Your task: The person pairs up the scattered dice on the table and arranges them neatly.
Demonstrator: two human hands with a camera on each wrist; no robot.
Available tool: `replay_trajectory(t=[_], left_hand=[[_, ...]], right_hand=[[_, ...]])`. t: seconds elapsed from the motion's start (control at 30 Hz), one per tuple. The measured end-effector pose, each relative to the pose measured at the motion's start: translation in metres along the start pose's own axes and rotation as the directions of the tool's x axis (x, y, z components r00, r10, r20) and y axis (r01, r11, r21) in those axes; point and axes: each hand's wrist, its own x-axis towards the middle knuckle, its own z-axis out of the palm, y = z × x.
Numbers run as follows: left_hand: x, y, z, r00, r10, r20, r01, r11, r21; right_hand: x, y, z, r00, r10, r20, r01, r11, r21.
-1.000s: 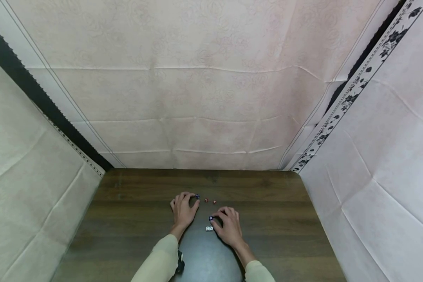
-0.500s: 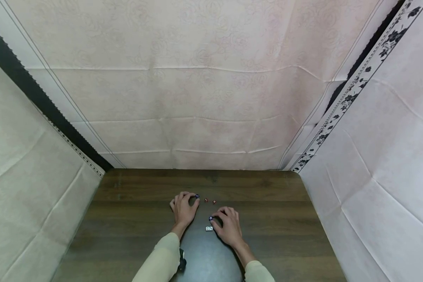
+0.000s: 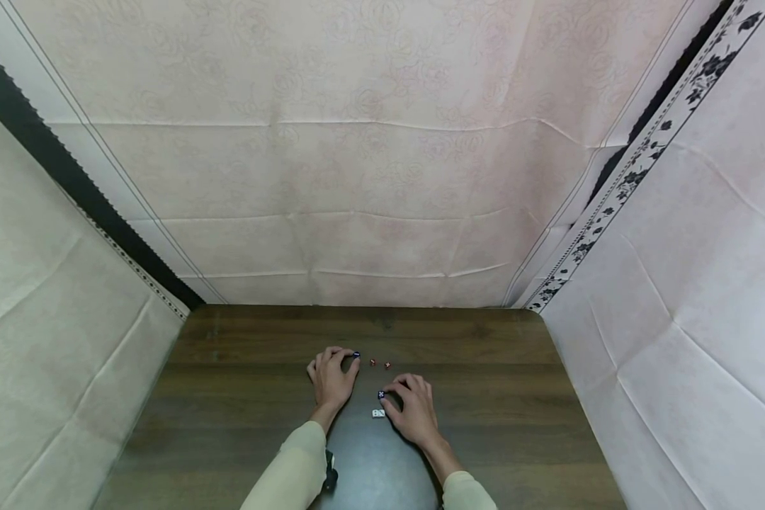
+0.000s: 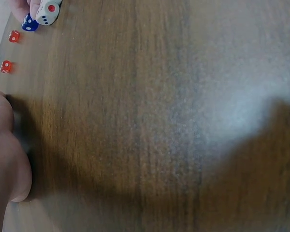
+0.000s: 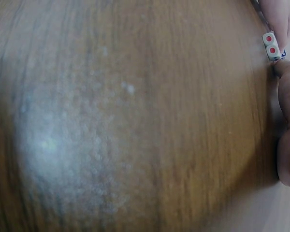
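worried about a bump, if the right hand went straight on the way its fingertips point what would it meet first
Beyond the blue die it pinches, the right hand would probably meet the left hand first; the two red dice look off that line, though depth is hard to judge.

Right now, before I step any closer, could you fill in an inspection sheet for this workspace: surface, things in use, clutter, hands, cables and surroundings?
Surface: brown wood-grain table, with a pale sheen between the forearms.
Things in use: far blue cube die; near blue cube die; two red cube dice, set apart; two white cube dice, touching side by side.
Clutter: nothing seen.
Hands: left hand pinches the far blue die; right hand pinches the near one.
Cables: nothing seen.
Surroundings: creased pale cloth at the back and both sides, with black floral trim on the right.
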Motion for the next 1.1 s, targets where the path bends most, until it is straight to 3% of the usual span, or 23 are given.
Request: replay_trajectory(t=[0.67, 1.1], left_hand=[[-0.0006, -0.003, 0.0009, 1.0, 0.018, -0.021, -0.019, 1.0, -0.009], [-0.0063, -0.0055, -0.001, 0.992, 0.1, -0.073, -0.104, 0.993, -0.048]], right_hand=[[-0.0009, 0.0035, 0.0047, 0.999, -0.024, -0.026, 0.023, 1.0, -0.021], [0.0001, 0.0016, 0.002, 1.0, -0.022, -0.017, 0.022, 1.0, -0.012]])
